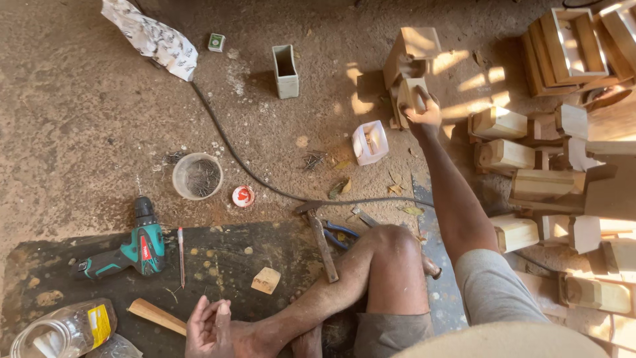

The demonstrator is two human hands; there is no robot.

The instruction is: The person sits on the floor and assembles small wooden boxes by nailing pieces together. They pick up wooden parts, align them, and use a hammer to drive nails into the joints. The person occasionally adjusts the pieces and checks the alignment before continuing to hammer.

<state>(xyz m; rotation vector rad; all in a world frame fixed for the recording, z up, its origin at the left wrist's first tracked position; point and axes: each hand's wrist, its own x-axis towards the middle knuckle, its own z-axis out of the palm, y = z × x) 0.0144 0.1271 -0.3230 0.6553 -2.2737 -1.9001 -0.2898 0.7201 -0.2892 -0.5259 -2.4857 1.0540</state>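
Wooden block (pixel 412 93), pale and small, sits gripped in the right hand (pixel 424 113) stretched out to a stack of wooden boxes (pixel 411 53) on the dirt floor (pixel 86 126), while the left hand (pixel 209 328), loosely curled and holding nothing, rests by the person's foot.

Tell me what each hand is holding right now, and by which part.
The right hand grips a small wooden block by its near end, at the wooden pile. The left hand holds nothing; it rests by the foot.
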